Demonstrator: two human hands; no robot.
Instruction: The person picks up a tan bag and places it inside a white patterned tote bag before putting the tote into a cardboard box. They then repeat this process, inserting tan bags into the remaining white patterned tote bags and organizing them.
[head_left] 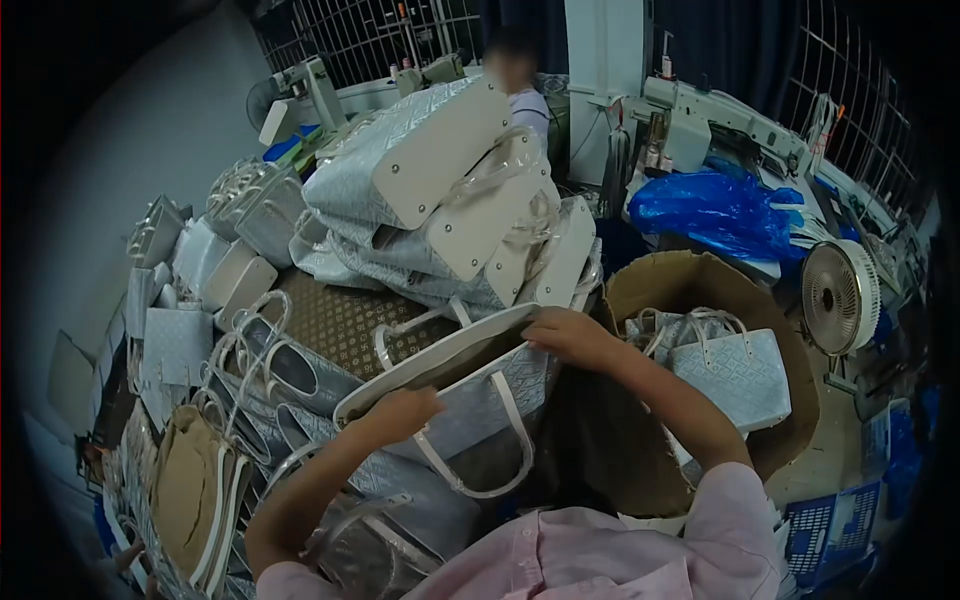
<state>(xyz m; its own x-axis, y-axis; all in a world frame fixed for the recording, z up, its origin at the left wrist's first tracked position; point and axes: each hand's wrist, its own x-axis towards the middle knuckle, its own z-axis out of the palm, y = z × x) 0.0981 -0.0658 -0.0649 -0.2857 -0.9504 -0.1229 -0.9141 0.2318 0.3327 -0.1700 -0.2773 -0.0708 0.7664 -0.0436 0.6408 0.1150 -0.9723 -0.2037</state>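
Observation:
A silver-grey handbag (474, 412) with a pale rim and white handles is in front of me, its mouth facing up. My left hand (402, 413) is closed on the near left part of the rim. At the far right end, my right hand (572, 337) grips the same rim, fingers bent over the edge. One white handle hangs down on my side of the bag; the other stands up beyond the rim. The bag's inside looks dark brown, and its base is hidden.
Stacked silver bags (410, 160) rise beyond the brown patterned table (325, 312). More bags (180, 345) crowd the left. At right are a cardboard box (795, 420) holding bags, a fan (838, 297) and a blue plastic bag (700, 212). Another person (528, 108) is behind the stack.

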